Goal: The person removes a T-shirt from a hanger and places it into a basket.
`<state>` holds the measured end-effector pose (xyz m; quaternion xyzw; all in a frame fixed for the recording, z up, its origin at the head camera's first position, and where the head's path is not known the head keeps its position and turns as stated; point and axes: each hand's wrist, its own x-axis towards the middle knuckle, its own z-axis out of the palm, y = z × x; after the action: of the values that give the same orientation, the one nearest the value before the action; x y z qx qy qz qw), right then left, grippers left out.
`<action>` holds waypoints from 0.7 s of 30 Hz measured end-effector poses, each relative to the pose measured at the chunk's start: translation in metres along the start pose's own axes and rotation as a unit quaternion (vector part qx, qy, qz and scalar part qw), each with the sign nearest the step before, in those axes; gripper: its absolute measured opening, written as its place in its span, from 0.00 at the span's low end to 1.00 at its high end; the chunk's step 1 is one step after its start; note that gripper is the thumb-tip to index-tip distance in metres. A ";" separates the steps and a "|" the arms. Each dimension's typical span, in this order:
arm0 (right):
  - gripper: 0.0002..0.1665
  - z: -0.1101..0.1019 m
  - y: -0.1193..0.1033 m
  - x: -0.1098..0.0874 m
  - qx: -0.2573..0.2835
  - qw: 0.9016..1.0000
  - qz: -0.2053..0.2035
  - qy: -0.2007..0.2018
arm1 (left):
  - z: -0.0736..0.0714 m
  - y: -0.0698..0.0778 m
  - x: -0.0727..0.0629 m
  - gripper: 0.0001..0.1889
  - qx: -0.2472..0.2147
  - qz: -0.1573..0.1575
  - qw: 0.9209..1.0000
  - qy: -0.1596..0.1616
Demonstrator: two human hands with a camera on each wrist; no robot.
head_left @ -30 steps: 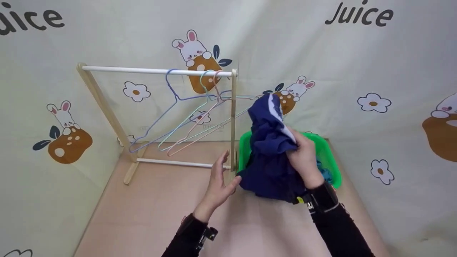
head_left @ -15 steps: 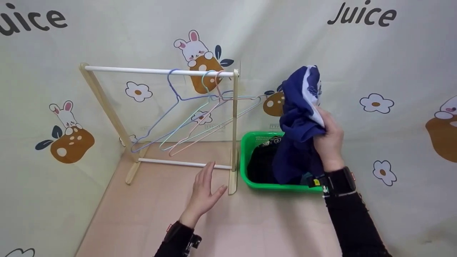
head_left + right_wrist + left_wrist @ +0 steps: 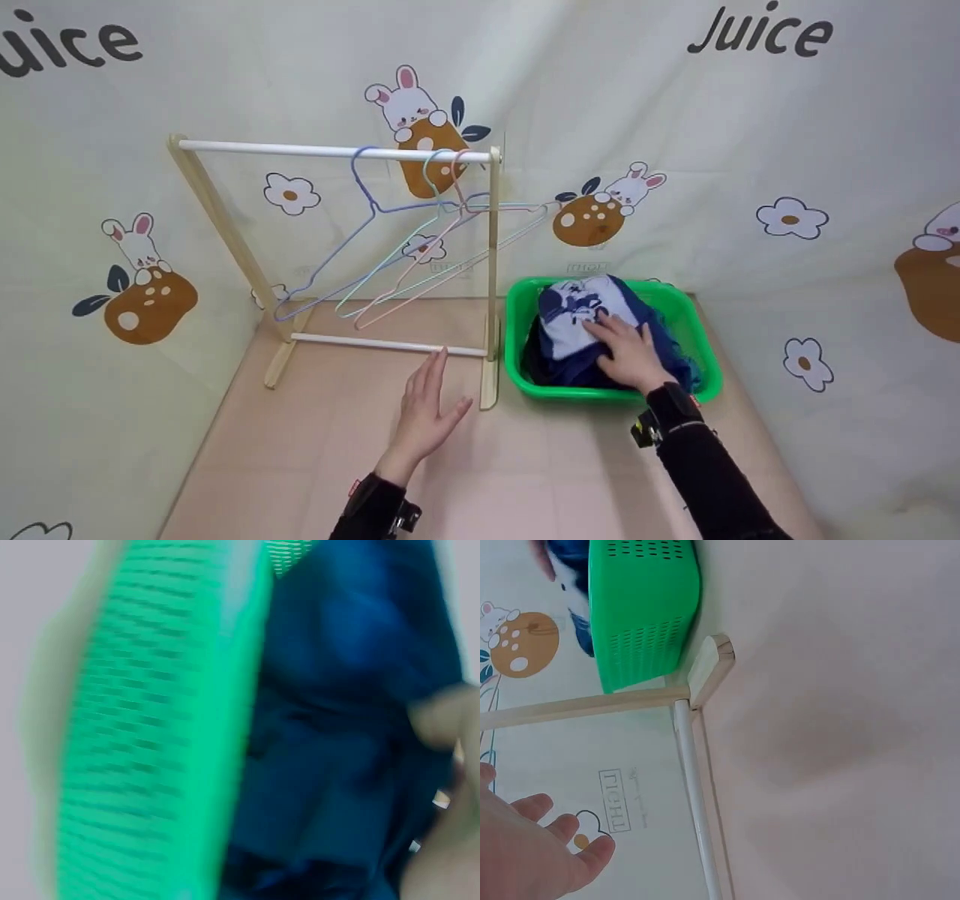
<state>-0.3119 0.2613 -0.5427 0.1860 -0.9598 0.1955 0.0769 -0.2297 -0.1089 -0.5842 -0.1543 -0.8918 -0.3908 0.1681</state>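
Observation:
A navy garment with a white printed panel (image 3: 577, 319) lies bunched in the green basket (image 3: 514, 337), over darker cloth. My right hand (image 3: 634, 352) is over the garment with fingers spread, and the fingertips seem to touch it. The right wrist view is blurred, showing the thumb beside dark blue cloth (image 3: 322, 765). My left hand (image 3: 424, 420) hovers with extended fingers in front of the rack's lower rod (image 3: 375, 343), holding nothing. The left wrist view shows its fingers loosely bent (image 3: 562, 829), apart from the rack.
On the white top rod (image 3: 285, 149) of the wooden rack hang a blue hanger (image 3: 330, 259), a mint hanger (image 3: 382, 262) and a pink hanger (image 3: 409, 270). The rack's right foot (image 3: 489, 382) stands close to the basket. A printed curtain (image 3: 720, 135) surrounds the floor area.
My right hand lifted the navy garment up and right, then lowered it into the basket and uncurled from it. My left hand moved left and down, away from the garment.

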 end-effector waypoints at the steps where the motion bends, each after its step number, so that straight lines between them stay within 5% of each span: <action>1: 0.36 0.007 0.000 -0.002 -0.006 0.999 0.000 -0.034 | 0.000 -0.001 0.000 0.44 0.000 -0.003 1.000 0.000; 5: 0.39 0.028 0.000 -0.008 0.001 0.993 -0.006 -0.116 | 0.000 -0.006 -0.002 0.44 0.005 -0.007 1.000 0.004; 12: 0.40 0.028 -0.004 -0.016 0.055 0.989 -0.010 -0.137 | -0.002 -0.013 -0.005 0.43 0.017 -0.016 1.000 0.014; 21: 0.30 0.018 -0.025 -0.031 0.032 0.998 0.021 -0.057 | -0.014 -0.013 0.001 0.44 0.063 -0.077 0.995 -0.027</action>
<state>-0.2751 0.2433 -0.5569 0.1790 -0.9596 0.2170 0.0121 -0.2336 -0.1275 -0.5836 -0.0842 -0.9281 -0.3412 0.1229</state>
